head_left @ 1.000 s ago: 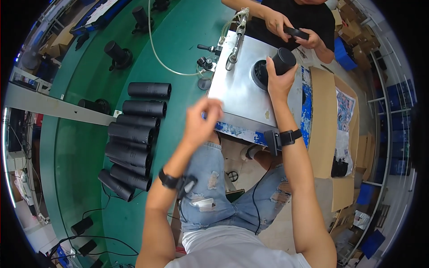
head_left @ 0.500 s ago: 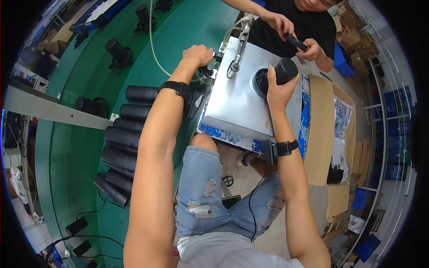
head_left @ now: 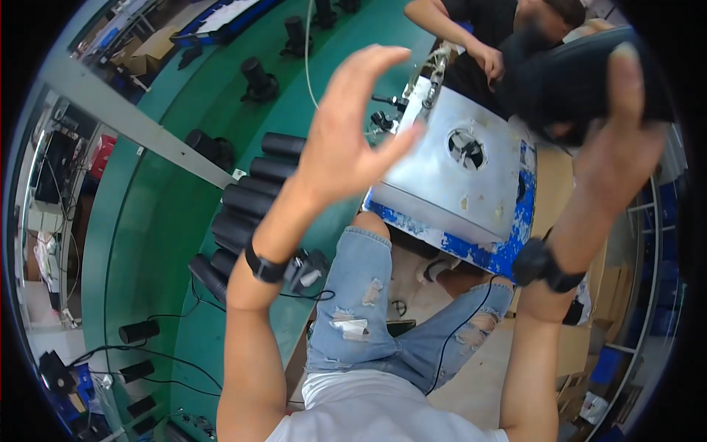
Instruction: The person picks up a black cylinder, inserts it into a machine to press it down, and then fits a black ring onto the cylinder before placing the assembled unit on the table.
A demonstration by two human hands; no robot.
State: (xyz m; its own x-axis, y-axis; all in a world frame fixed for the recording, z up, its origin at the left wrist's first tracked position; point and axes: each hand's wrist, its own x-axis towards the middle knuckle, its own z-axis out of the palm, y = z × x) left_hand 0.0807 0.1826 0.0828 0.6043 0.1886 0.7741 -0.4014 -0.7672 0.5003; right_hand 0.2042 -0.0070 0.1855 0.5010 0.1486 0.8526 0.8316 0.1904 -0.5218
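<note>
Black and blurred, a rounded part (head_left: pixel 582 81) looms nearest at the upper right, in the person's right hand (head_left: pixel 611 166). It looks bulky against the palm, so a one-sided grip could let it slip, and a wide swing could bump the co-worker beyond. That hand points upward with one digit standing along the part's near face; it seems clamped on it, though the other fingers are hidden or smeared. The left hand (head_left: pixel 342 147) is raised and empty, thumb and fingers spread apart in a C toward the right, with a black wrist strap (head_left: pixel 266 267) on the forearm. Lower down, black tubes (head_left: pixel 243 199) lie side by side on the green bench (head_left: pixel 195 335); a dropped elbow could set one rolling. Ahead sits a metal box (head_left: pixel 438 173), its round opening (head_left: pixel 465 149) showing a spoked interior where a falling part or stray finger could catch. At its left side, a black lever handle (head_left: pixel 384 99) could be knocked by a careless sweep of the left fingertips. Farthest, a co-worker's hand (head_left: pixel 490 62) appears close beside the part's outline; whether they touch, I cannot tell.
</note>
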